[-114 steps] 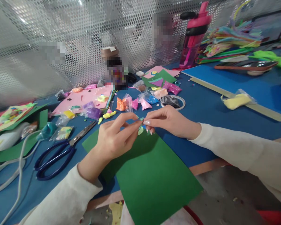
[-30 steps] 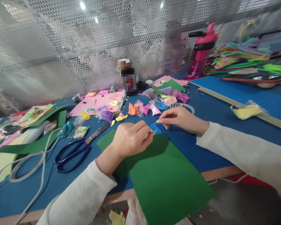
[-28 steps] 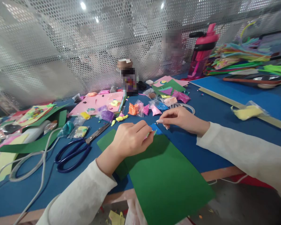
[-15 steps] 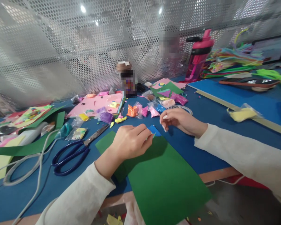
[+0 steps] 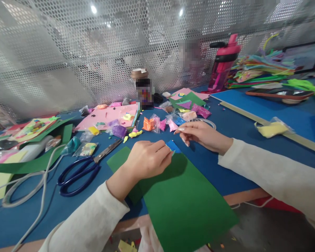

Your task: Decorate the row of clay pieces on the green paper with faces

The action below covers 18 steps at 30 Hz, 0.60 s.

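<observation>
My left hand (image 5: 147,159) rests on a green paper sheet (image 5: 178,203) on the blue table, its fingers pinched on a small pale green bit of clay (image 5: 172,152) at the sheet's far corner. A small blue piece (image 5: 173,145) lies just beyond that corner. My right hand (image 5: 199,134) hovers a little to the right over the blue table top, thumb and forefinger pressed together; what they hold, if anything, is too small to make out. Small bags of coloured clay (image 5: 157,123) lie just beyond both hands.
Blue-handled scissors (image 5: 81,168) lie left of the green sheet, beside a grey cable (image 5: 31,182). A pink sheet (image 5: 110,115), a cup (image 5: 139,75) and a pink bottle (image 5: 223,61) stand farther back by a perforated screen. A yellow clay bag (image 5: 273,128) lies right.
My hands, joined on the small green bit 3.8 s ago, have parted. In the last second my right hand lifted a little and settled again; my left hand stayed on the sheet.
</observation>
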Available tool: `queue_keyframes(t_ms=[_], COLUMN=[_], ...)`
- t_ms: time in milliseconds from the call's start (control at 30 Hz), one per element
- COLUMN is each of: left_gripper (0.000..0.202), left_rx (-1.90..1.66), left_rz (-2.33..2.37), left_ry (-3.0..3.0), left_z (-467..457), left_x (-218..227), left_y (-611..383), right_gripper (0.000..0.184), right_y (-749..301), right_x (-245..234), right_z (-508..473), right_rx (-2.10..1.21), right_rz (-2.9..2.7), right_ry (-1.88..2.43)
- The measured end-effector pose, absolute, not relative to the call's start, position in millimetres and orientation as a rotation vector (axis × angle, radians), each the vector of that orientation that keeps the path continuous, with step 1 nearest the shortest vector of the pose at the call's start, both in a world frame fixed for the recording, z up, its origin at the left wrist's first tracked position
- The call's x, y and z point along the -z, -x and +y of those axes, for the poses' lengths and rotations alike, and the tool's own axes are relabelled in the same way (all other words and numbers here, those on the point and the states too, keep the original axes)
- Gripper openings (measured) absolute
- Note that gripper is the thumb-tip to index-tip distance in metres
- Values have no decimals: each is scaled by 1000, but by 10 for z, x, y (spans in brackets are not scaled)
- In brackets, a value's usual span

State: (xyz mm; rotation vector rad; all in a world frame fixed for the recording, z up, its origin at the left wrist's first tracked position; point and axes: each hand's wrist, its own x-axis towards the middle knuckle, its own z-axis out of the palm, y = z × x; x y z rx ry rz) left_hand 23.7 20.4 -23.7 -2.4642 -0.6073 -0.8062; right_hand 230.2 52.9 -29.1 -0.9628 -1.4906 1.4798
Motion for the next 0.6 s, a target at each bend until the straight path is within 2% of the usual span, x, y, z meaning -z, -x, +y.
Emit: queue_keyframes(t_ms=[600], left_gripper=[22], left_rx=[748], left_rz=[-634], left_ry=[2486], left_z=[216], left_x=[255], left_y=[-227], right_gripper=[20], right_y=[-2310], right_x=[321], right_z=[553], right_rx=[-1412], right_rz=[-1478], right_ry=[987])
